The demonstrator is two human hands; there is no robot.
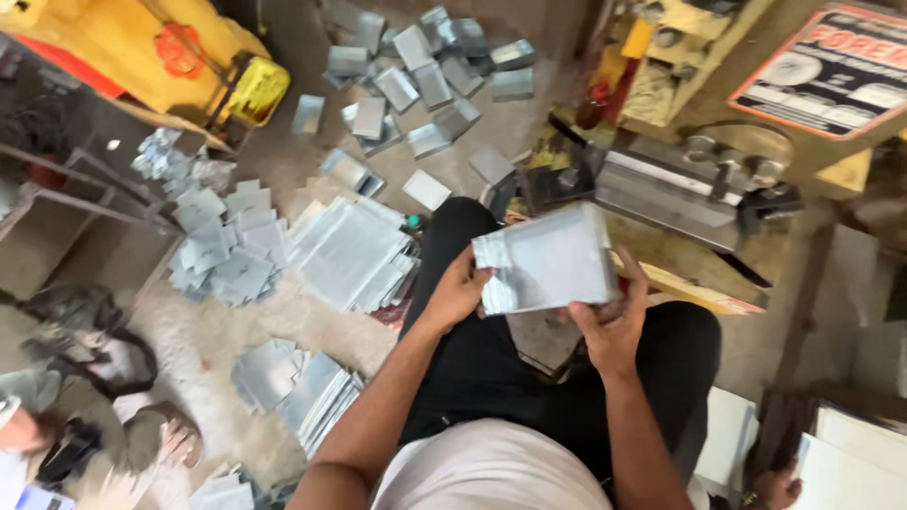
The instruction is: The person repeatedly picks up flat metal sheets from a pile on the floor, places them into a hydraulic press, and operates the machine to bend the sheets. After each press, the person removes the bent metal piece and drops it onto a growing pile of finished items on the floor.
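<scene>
Folded grey sheet-metal piece, frame centre: gripped by left hand and right hand; flat grey metal sheets stacked left.

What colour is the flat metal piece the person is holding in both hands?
The metal piece is shiny silver-grey, seen best in the head view.

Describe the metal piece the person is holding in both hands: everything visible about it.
The metal piece is a thin, dull grey rectangular sheet, apparently galvanised, with folded edges at its left and right sides. It is held above the lap, tilted, broad face up. The left hand grips its left edge; the right hand supports its lower right corner. Motion blur hides finer detail.
</scene>
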